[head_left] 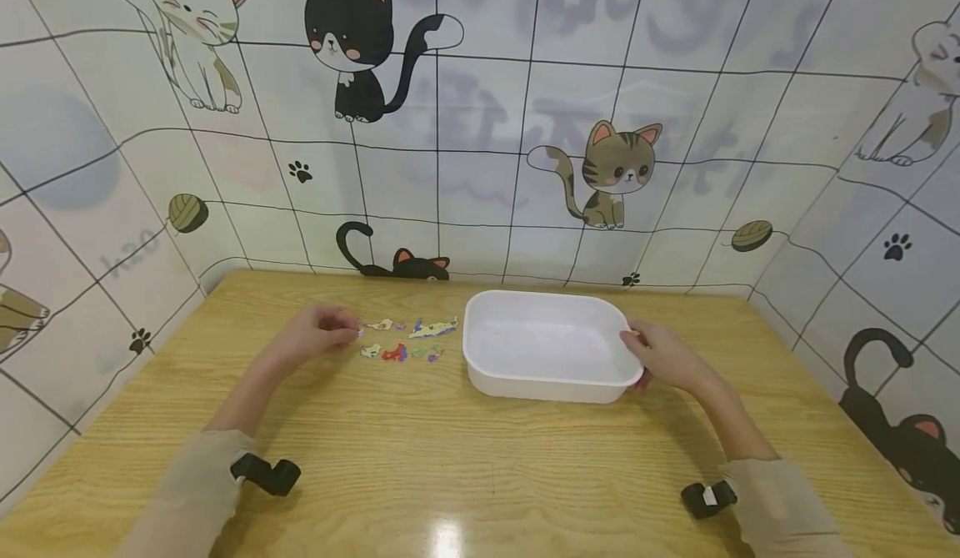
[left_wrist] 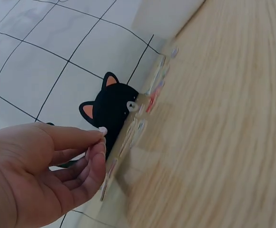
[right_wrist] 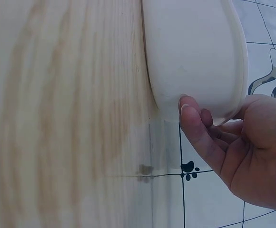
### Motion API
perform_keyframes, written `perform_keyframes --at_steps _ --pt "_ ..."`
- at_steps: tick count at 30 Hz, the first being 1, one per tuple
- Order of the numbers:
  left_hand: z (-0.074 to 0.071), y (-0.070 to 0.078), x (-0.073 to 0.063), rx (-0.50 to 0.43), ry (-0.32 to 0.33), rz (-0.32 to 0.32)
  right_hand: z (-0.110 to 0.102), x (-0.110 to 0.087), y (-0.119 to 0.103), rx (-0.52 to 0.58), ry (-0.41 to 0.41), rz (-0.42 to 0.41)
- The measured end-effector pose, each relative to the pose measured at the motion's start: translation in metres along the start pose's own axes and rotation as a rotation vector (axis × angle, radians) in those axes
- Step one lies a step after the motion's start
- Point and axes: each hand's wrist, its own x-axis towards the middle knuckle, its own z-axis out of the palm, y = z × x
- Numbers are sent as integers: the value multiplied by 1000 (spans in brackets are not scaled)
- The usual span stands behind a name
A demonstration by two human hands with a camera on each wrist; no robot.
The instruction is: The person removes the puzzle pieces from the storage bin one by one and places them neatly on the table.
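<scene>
A white rectangular plastic basin [head_left: 555, 387] stands upright on the wooden table. My right hand [head_left: 663, 356] grips its right end, thumb over the rim and fingers against the outer wall, as the right wrist view also shows. Left of the basin lie several small, flat, colourful cut-out pieces in two rows, among them a yellow and blue one [head_left: 432, 329] and a red and blue one [head_left: 394, 353]. At the rows' left end is my left hand [head_left: 321, 330], its thumb [left_wrist: 88, 137] and fingertips brought together. Whether a small piece is between them cannot be made out.
The wooden table [head_left: 450, 458] runs back to a white wall covering [head_left: 480, 174] with black grid lines and cartoon cats, which also rises on both sides. Each sleeve carries a black wrist camera, one on the left [head_left: 266, 473] and one on the right [head_left: 708, 498].
</scene>
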Motion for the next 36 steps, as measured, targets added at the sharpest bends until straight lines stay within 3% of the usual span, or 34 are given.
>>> perform_keyframes --at_steps 4,12,18,30,36 --pt "-3 -5 -3 72 0 -22 0 0 0 1 0 -3" --pt "-3 -11 -3 120 0 -68 -1 0 1 -3 7 -15" --pt "-2 -12 -3 193 18 -58 -2 0 1 12 -4 -21" --pt "0 -11 -7 185 50 -88 -3 0 -1 1 -9 -23" --pt "-3 -11 -9 186 46 -67 -2 0 0 0 -7 -22"
